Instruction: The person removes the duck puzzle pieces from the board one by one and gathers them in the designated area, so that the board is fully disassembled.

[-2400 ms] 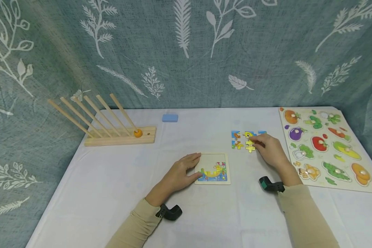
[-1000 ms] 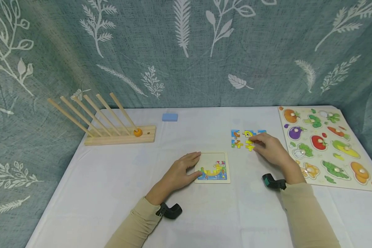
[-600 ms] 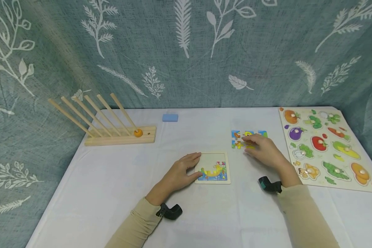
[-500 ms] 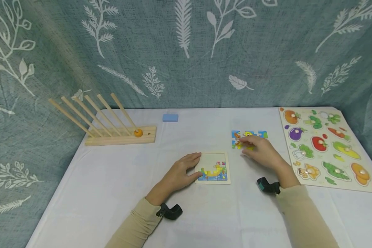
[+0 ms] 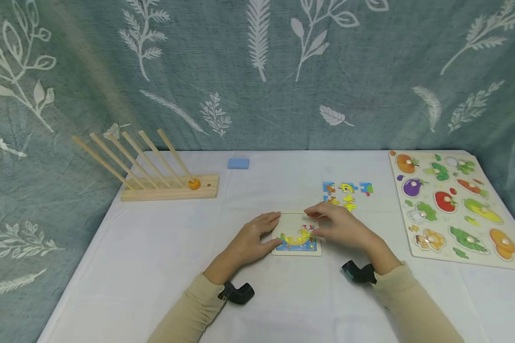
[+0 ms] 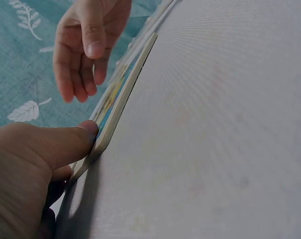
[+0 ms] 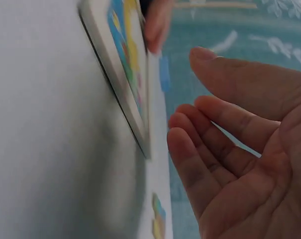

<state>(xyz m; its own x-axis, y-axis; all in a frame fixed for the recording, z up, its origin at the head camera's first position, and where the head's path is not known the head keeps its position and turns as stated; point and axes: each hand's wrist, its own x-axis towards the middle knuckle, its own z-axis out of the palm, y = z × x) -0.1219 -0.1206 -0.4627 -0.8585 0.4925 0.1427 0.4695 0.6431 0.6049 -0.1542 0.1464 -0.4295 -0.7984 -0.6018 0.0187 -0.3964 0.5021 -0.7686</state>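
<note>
A small square jigsaw tray (image 5: 286, 220) lies on the white-covered table, its lower part and right side filled with pieces of a yellow and blue picture. My left hand (image 5: 251, 238) rests along its left side, fingers at the top corner and thumb on the lower rim; the left wrist view shows that thumb (image 6: 75, 142) against the rim. Over the tray's right side hovers my right hand (image 5: 341, 226), fingers loosely bent. In the right wrist view its thumb and fingers (image 7: 182, 144) stand apart with nothing between them. Several loose jigsaw pieces (image 5: 348, 187) lie beyond it.
A wooden stand (image 5: 167, 192) with slanted pegs and an orange bead (image 5: 194, 184) stands at the back left. A blue block (image 5: 238, 164) lies near the back edge. On the right is a vegetable knob-puzzle board (image 5: 450, 224). Patterned cloth (image 5: 279, 119) hangs behind.
My right hand has left the loose pieces and come left and nearer, over the right side of the tray. The loose pieces now show uncovered. My left hand stays on the tray.
</note>
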